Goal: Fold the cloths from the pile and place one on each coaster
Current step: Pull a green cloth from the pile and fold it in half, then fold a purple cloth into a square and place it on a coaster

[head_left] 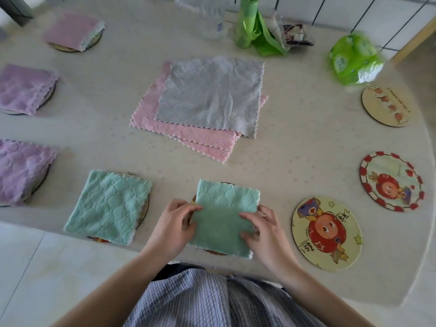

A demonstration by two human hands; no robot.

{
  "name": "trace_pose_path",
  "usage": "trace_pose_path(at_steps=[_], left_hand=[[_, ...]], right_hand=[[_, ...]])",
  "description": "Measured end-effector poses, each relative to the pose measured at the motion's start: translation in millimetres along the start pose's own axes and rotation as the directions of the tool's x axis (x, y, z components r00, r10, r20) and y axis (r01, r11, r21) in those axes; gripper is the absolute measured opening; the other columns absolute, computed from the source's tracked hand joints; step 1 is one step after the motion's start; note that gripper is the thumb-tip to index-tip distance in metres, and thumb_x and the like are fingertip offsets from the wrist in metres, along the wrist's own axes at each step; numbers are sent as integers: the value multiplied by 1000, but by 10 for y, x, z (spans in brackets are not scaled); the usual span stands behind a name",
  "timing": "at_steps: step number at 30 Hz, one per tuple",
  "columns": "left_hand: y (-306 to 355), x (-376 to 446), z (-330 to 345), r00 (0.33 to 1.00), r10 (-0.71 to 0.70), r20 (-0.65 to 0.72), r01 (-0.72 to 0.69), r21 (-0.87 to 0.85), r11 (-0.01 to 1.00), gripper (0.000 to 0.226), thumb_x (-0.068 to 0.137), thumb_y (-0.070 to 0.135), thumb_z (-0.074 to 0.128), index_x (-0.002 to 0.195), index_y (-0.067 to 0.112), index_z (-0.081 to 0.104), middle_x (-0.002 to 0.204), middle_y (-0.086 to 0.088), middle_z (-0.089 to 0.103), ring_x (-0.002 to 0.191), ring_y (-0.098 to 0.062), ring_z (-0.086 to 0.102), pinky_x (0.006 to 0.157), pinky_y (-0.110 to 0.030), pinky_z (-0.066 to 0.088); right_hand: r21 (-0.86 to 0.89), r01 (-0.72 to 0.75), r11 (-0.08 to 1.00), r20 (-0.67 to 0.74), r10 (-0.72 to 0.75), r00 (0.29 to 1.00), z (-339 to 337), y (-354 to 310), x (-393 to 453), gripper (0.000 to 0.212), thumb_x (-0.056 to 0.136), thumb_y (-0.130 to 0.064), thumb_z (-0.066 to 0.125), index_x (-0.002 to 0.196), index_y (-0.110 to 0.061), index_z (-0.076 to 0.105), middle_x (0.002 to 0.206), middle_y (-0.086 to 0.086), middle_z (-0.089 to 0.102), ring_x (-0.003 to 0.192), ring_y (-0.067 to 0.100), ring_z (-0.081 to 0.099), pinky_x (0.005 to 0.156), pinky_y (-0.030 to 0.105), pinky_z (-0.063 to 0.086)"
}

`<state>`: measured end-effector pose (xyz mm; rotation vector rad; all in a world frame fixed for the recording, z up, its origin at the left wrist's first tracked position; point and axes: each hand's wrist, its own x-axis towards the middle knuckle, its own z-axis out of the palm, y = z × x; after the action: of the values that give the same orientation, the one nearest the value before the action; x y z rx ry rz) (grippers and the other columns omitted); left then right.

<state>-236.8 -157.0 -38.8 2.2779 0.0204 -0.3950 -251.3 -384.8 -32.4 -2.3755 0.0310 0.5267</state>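
A folded green cloth [224, 215] lies on a coaster at the table's near edge, almost hiding it. My left hand [173, 226] pinches its left edge and my right hand [262, 228] grips its right edge. The pile [207, 97] in the middle has a grey cloth on top of pink cloths. Another folded green cloth [108, 206] covers a coaster to the left. Three bare round coasters stand on the right: a near one [326, 233], a middle one [391, 181] and a far one [387, 106].
Folded purple cloths [22, 88] [20, 171] and a pink one [73, 30] sit on coasters along the left. A clear bottle [212, 17], a green bag roll [250, 24] and a green tissue pack [354, 59] stand at the back. The table edge [165, 258] runs just before me.
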Motion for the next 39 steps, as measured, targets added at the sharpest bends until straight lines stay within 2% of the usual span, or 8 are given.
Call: trace_pose_path(at_steps=[5,10,13,20,25,30,36,39], left_hand=[[-62,51,17,882,456,121,-453,484,748,41,87,29,44,127,21,50,141,0,40,136,-19,29,111,-44,24],[-289,168,104,848,414,330,-524,640,562,64,93,57,20,142,16,27,153,-4,22,142,-19,11,106,-55,12],[-332,183,105,853,398,337,-517,649,558,68,93,61,14,144,18,25,154,-2,19,142,-18,11,103,-58,13],[-117,723,-405,860,488,152,-504,410,760,37,86,45,40,110,29,63,116,14,61,113,-6,52,109,-51,25],[-107,1562,-939,903,420,-89,-363,364,858,31,81,28,47,99,17,70,104,-1,69,99,-25,62,89,-38,45],[-329,1989,-1142,913,408,-10,-348,504,791,25,79,14,63,101,23,72,119,-7,61,114,-30,53,95,-52,42],[-549,2129,-1197,898,434,68,-392,572,721,31,76,14,70,107,19,69,130,-7,56,117,-28,54,98,-52,43],[-560,2175,-1263,871,491,27,-413,581,702,31,83,24,51,106,14,69,124,-2,61,109,-25,60,97,-45,45]], right_hand=[[-453,233,860,-41,-281,959,53,28,20,58,83,-45,57,136,-29,39,155,5,12,141,20,2,111,52,11],[-623,242,744,103,-228,968,106,159,68,68,88,-69,22,145,-32,19,156,6,10,142,20,0,109,55,-1],[-649,247,720,140,-206,969,112,212,77,68,89,-68,20,146,-32,14,156,6,12,142,21,3,106,52,4],[-430,219,876,-68,-273,960,-332,-93,612,31,89,-45,45,109,-31,63,117,-14,59,113,10,53,109,58,24],[-405,137,904,-100,-193,976,-620,-479,1433,36,91,-29,52,126,-23,56,142,-8,40,134,12,31,115,43,15],[-516,107,850,17,-115,993,-639,-502,1860,41,92,-30,46,133,-24,48,154,0,19,141,19,15,115,39,11],[-511,102,854,-20,-130,991,-704,-384,1974,40,91,-20,49,130,-16,51,147,-2,35,133,20,35,110,36,25],[-462,109,880,-78,-163,984,-764,-355,1994,36,90,-16,51,126,-14,56,138,-1,48,121,21,50,103,34,36]])
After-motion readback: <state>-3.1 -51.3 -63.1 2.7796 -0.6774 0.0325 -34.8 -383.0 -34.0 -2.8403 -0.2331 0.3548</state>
